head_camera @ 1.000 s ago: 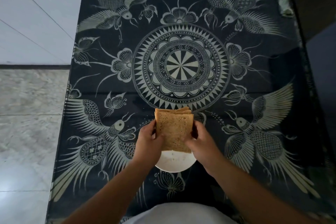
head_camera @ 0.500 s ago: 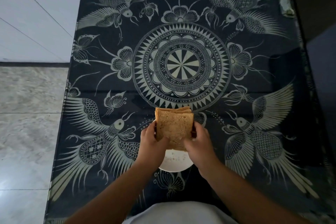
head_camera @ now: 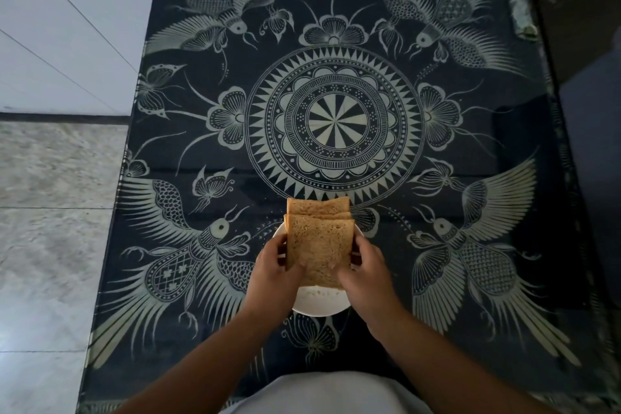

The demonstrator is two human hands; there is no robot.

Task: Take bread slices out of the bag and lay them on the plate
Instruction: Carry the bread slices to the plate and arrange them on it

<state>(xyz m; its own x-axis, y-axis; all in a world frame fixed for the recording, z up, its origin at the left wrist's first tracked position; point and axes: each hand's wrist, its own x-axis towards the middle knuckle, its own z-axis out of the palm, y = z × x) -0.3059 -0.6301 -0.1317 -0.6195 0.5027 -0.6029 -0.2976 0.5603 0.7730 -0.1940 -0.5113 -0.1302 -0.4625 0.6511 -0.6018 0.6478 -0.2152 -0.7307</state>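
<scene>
Dark and glossy, the surface is printed with pale birds, butterflies and flowers around a round medallion at its middle. White wall tiles run along its far edge and left side, and grey stone floor lies off its left edge.

Near the middle of the near edge sits a white plate. Above it, a stack of brown bread slices is held between both hands. The stack is tilted, its far end raised, and at least three slices show, fanned a little at the far edge. Whether the near end of the stack touches the plate cannot be told, since the hands cover it.

The left hand presses against the left side of the stack with the thumb on the top slice. The right hand grips the right side in the same way, fingers curled under and thumb on top. Both forearms reach in from the near edge, over a pale garment at the bottom of the view. No bag shows anywhere.
</scene>
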